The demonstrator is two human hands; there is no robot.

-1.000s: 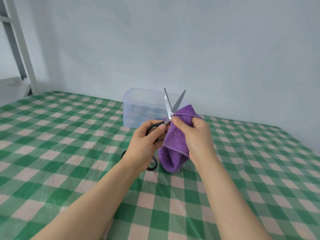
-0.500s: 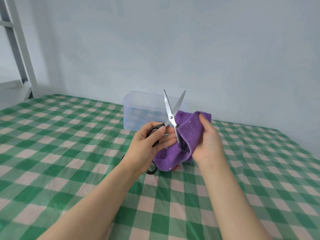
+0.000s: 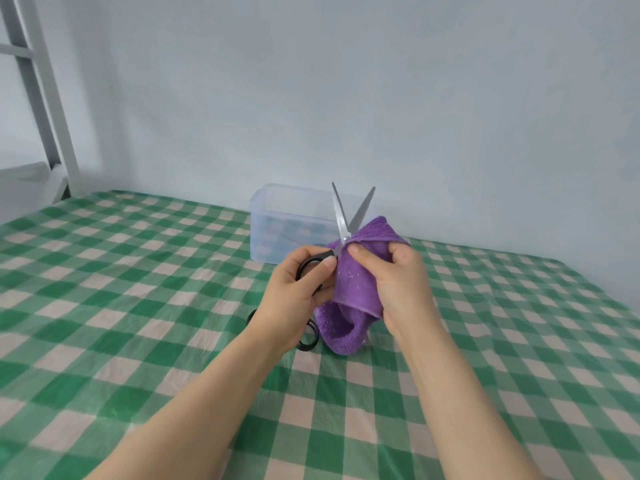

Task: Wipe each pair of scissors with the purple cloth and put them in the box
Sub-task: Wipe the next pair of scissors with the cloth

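Note:
My left hand [image 3: 294, 292] grips the black handle of a pair of scissors [image 3: 341, 218], held upright with its silver blades spread apart. My right hand [image 3: 398, 282] holds the purple cloth [image 3: 356, 282] folded around the lower part of the right blade, near the pivot. The cloth hangs down almost to the tablecloth. Behind the blades stands a clear plastic box [image 3: 277, 220] with no lid. A second black scissor handle [image 3: 308, 336] lies on the table under my left wrist, mostly hidden.
The table wears a green and white checked cloth [image 3: 138, 306] and ends at a pale wall behind the box. A grey metal ladder frame [image 3: 41, 91] stands at the far left.
My right hand opened the cloth away from the blades half a second ago, then folded it back around the lower right blade. The scissors stayed upright in my left hand.

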